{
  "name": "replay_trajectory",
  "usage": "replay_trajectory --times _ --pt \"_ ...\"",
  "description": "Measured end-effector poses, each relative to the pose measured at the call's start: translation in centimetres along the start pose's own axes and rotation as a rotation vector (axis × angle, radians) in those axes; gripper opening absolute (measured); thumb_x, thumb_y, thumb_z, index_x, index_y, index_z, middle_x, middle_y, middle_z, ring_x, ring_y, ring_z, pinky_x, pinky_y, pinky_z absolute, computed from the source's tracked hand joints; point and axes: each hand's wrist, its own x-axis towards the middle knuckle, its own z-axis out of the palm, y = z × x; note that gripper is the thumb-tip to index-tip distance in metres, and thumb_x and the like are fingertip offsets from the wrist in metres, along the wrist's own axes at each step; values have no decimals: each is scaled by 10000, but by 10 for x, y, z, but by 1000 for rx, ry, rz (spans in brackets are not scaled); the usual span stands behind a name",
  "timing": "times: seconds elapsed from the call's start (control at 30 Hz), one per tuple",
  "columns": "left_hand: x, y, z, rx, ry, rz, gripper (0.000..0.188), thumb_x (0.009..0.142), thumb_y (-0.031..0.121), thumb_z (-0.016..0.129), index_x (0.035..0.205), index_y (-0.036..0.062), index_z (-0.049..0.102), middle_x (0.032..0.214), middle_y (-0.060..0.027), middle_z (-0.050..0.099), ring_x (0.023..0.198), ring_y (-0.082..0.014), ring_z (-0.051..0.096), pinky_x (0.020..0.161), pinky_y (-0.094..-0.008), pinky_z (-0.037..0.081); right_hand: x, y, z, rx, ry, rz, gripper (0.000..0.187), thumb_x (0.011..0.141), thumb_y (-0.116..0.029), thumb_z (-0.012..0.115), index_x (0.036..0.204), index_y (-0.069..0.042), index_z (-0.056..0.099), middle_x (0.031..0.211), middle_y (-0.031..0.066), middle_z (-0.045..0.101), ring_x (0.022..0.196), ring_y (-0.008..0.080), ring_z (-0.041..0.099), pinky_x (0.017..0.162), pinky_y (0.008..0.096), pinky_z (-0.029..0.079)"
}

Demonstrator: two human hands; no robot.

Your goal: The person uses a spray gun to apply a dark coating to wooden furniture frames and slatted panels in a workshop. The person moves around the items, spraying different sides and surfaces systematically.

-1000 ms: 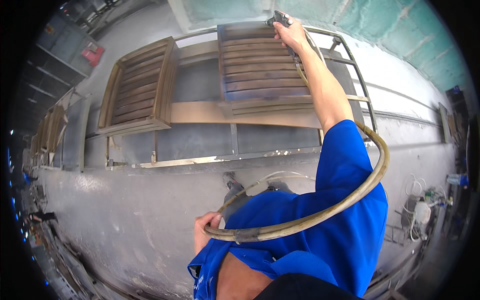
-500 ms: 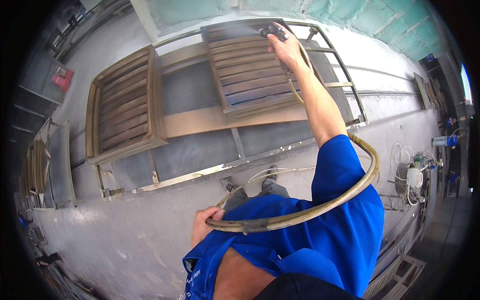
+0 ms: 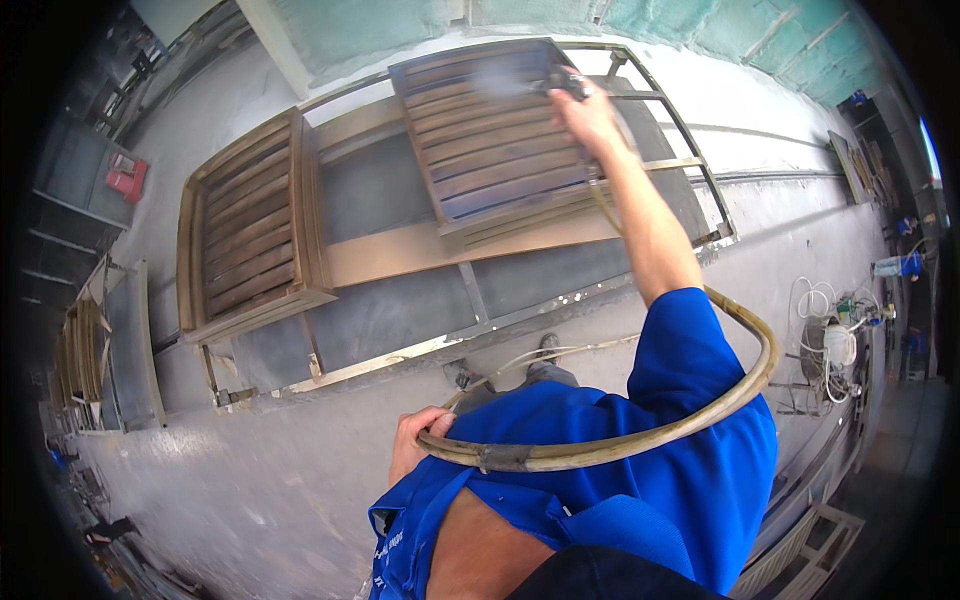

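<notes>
In my right hand [image 3: 592, 118] is a dark spray gun [image 3: 562, 84], held out over the far right part of a brown slatted wooden panel [image 3: 490, 135]. Pale mist [image 3: 500, 82] blows leftward from its nozzle across the upper slats. A yellowish hose [image 3: 690, 415] runs from the gun's side, loops past my right arm and crosses in front of my chest. Near my waist, my left hand [image 3: 420, 437] is closed round the hose. To the left lies a second slatted wooden panel [image 3: 250, 220], with neither hand touching it.
Both panels rest on a low metal-framed stand [image 3: 400, 345] with boards across it. Thin hose [image 3: 590, 345] trails over the floor by my shoes. Pump equipment with coiled tubing [image 3: 830, 345] stands at right; a red container [image 3: 127, 177] sits far left. Greenish sheeting [image 3: 700, 40] covers the back wall.
My right hand has moved slightly right and nearer to me with the spray gun. The mist has shifted down onto lower slats. My left hand keeps its hold on the hose.
</notes>
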Motion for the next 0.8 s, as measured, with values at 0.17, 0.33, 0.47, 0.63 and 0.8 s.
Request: replay_trajectory --times 0.17,0.33,0.47,0.63,0.8 --pt "9 13 8 75 -34 34 183 979 127 683 902 -36 710 687 -159 650 594 -263 602 625 -372 475 -18 -3 4 9 -58 47 555 1006 -217 678 1539 -168 530 853 42 730 625 107 661 495 293 517" --pt "3 0 6 53 -11 -4 180 980 128 671 897 -27 712 703 -163 661 618 -280 619 660 -383 481 -8 11 -47 -188 214 52 526 972 -207 661 1493 -208 588 793 86 730 570 172 669 526 343 551" --pt "7 -6 6 26 -8 0 191 985 141 663 899 -20 718 736 -164 678 659 -295 620 714 -388 479 -15 8 -47 -155 160 63 531 979 -206 668 1501 -206 572 812 77 725 615 169 689 524 336 563" --pt "13 -10 7 275 23 218 223 986 159 667 896 -35 731 711 -104 698 652 -164 631 636 -335 484 -45 -15 -9 121 -152 52 620 987 -189 691 1564 -142 470 883 45 723 702 135 716 489 281 560" --pt "22 -46 0 145 -56 120 187 971 166 659 894 17 743 776 -125 691 759 -244 608 734 -377 471 -62 -19 -40 -62 -81 101 525 985 -182 671 1499 -212 567 853 60 713 662 120 679 542 313 571"
